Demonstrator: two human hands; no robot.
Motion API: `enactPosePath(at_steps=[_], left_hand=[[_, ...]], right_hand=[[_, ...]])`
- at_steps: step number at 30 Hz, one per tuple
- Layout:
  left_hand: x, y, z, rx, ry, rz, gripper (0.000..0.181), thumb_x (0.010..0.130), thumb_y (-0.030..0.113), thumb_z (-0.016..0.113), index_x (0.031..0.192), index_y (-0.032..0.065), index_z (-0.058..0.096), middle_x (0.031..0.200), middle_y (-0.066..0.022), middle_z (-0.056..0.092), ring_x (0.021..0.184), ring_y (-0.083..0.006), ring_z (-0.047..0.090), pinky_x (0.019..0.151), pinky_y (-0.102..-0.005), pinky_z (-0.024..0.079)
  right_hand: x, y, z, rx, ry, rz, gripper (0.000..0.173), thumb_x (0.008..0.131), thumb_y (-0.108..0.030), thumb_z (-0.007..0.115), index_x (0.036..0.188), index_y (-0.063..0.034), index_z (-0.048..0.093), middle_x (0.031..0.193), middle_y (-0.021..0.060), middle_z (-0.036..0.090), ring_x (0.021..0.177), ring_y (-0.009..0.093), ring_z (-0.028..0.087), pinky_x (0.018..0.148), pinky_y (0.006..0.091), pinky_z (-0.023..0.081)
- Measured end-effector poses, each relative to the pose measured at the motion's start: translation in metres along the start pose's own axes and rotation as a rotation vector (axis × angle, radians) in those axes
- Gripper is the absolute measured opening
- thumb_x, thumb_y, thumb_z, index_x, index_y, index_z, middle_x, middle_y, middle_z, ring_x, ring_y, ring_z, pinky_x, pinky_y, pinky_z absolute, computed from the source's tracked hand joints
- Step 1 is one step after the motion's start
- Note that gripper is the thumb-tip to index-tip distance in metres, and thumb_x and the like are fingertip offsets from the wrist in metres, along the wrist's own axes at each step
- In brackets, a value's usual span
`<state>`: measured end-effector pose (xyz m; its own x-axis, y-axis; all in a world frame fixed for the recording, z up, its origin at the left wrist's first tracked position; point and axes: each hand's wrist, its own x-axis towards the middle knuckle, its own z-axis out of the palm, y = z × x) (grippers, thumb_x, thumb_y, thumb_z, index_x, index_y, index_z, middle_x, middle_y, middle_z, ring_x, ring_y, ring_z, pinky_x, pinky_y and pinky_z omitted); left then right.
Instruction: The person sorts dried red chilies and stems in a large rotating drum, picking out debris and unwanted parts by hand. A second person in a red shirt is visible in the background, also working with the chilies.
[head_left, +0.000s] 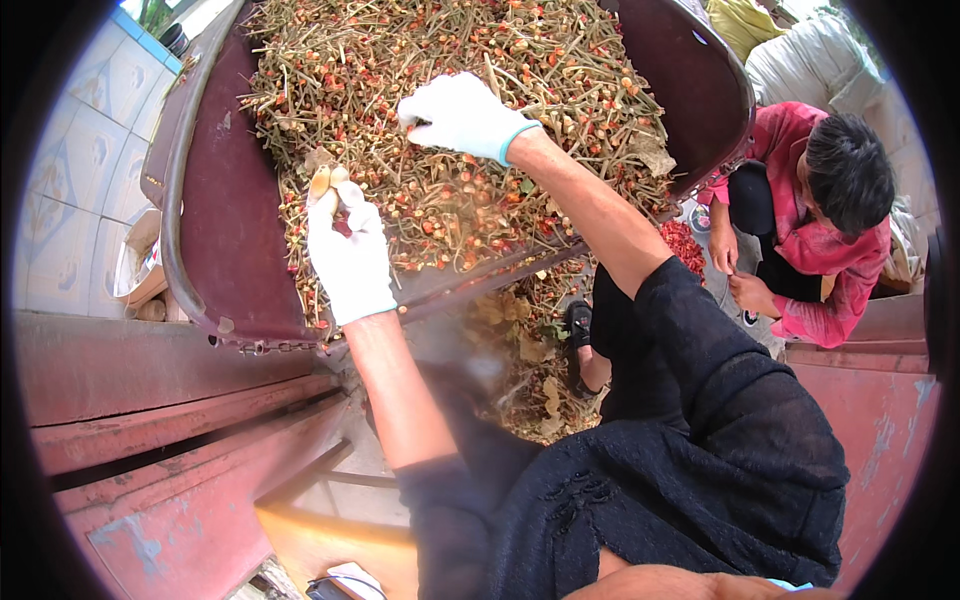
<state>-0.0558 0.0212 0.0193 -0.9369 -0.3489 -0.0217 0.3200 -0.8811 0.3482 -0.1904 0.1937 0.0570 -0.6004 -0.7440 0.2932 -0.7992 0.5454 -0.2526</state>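
A deep layer of dry stems with small red and orange bits, apparently chili pepper stalks (450, 217), fills a dark red metal cart bed (229, 247). My left hand (349, 259), in a white glove with yellowish fingertips, is raised over the near left part of the pile, its fingers curled. Farther over the heap, my right hand (465, 116) wears a white glove with a light blue cuff. Its thumb and fingers are bent towards each other just above the stems. Whether either hand pinches something small cannot be made out.
At the right, a person in a pink top (832, 292) sits low beside a heap of red peppers (682, 247). Stems and dry leaves (551, 375) litter the ground below the cart. Red metal panels (187, 480) flank me; white sacks (810, 64) stand at the upper right.
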Motion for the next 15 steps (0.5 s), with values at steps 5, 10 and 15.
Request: enactPosePath(at_steps=[5, 10, 15], left_hand=[[0.001, 0.003, 0.001, 0.036, -0.034, -0.044, 0.023, 0.095, 0.003, 0.048, 0.116, -0.0023, 0.056, 0.097, -0.0134, 0.064, 0.076, -0.0173, 0.061, 0.049, -0.0209, 0.041], [-0.006, -0.008, 0.02, 0.39, 0.051, -0.032, 0.025, 0.097, 0.015, 0.054, 0.118, 0.0004, 0.058, 0.085, -0.0036, 0.061, 0.067, -0.0085, 0.053, 0.048, -0.0189, 0.039], [-0.003, 0.001, 0.014, 0.311, 0.013, 0.015, 0.025, 0.097, 0.012, 0.055, 0.117, -0.0019, 0.058, 0.083, -0.0037, 0.06, 0.066, -0.0074, 0.052, 0.043, -0.0162, 0.035]], right_hand=[[-0.002, -0.005, -0.013, 0.541, 0.075, -0.011, 0.027, 0.091, -0.029, 0.06, 0.109, -0.011, 0.069, 0.102, 0.0058, 0.07, 0.096, 0.018, 0.065, 0.086, 0.0311, 0.049], [0.001, -0.018, -0.013, 0.81, 0.062, 0.008, 0.028, 0.091, -0.025, 0.062, 0.112, -0.0076, 0.068, 0.105, 0.0043, 0.069, 0.098, 0.013, 0.062, 0.088, 0.0296, 0.048], [0.002, -0.013, -0.016, 0.651, 0.279, 0.096, 0.025, 0.092, -0.022, 0.061, 0.111, -0.0077, 0.068, 0.106, 0.0039, 0.069, 0.1, 0.013, 0.063, 0.09, 0.0292, 0.049]])
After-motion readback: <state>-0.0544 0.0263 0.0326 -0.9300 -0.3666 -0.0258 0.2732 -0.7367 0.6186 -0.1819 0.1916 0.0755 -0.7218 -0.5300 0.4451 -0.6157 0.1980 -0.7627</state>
